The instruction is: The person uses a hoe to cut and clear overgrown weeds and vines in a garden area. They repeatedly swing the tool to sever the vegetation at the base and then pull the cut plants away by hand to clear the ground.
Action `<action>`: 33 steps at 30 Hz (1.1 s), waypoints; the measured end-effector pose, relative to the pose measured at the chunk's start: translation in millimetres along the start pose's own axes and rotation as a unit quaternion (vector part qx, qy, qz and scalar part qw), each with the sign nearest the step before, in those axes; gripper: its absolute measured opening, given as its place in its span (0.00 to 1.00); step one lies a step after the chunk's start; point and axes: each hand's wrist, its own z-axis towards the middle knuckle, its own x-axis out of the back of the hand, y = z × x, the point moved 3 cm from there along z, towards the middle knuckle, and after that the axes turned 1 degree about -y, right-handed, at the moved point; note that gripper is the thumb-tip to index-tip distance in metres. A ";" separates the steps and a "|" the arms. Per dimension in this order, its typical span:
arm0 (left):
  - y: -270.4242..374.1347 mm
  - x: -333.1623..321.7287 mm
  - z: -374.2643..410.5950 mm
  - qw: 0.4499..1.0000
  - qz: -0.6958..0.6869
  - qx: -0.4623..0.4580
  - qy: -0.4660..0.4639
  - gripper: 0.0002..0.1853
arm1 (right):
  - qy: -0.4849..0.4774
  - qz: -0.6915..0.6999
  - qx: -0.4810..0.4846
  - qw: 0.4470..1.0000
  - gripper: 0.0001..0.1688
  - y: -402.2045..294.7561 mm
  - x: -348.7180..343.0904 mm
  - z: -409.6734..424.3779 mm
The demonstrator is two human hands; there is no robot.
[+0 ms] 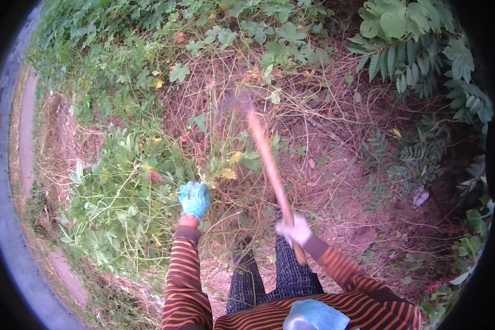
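Observation:
My left hand, in a light blue glove, is closed on a bunch of green vines at the middle left. My right hand, in a pale glove, grips the long wooden handle of a hand tool near its lower end. The handle slants up and to the left, away from my body. At its far end is a dark tool head, blurred, so its exact kind cannot be told. It is over tangled stems and vines in front of me.
Dense leafy vines spread along the top and left. Leafy branches hang at the upper right. Dry stems cover the ground in the middle. A paved road curves along the far left, beside a narrow path.

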 end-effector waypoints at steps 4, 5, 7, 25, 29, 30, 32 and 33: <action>-40.8 -48.5 -107.0 0.959 0.110 0.054 -0.257 0.06 | -0.052 -0.065 -0.179 0.980 0.08 91.0 50.4 -92.7; -47.1 -51.0 -134.4 0.958 0.124 0.076 -0.249 0.06 | -0.015 -0.059 -0.138 0.989 0.06 83.7 53.3 -112.6; -50.4 -45.0 -166.2 0.973 0.064 0.038 -0.220 0.06 | 0.014 -0.219 -0.102 0.970 0.06 29.4 37.4 -110.8; -79.1 -32.8 -264.0 0.986 0.025 0.097 -0.135 0.05 | 0.012 0.051 0.097 0.994 0.10 -118.7 -57.3 145.6; -83.1 -37.0 -277.0 0.978 0.018 0.115 -0.174 0.05 | -0.071 -0.068 -0.048 0.994 0.11 2.2 -60.3 86.0; -81.5 -36.4 -281.8 0.983 0.003 0.116 -0.143 0.06 | -0.110 -0.073 -0.101 0.986 0.12 39.5 -49.4 37.2; -84.6 -43.0 -290.9 0.979 0.008 0.133 -0.153 0.04 | -0.148 -0.068 -0.169 0.972 0.14 77.9 -22.4 -49.1; -82.7 -47.5 -295.0 0.976 0.006 0.143 -0.162 0.04 | -0.125 -0.105 -0.182 0.970 0.16 65.9 -15.8 -74.0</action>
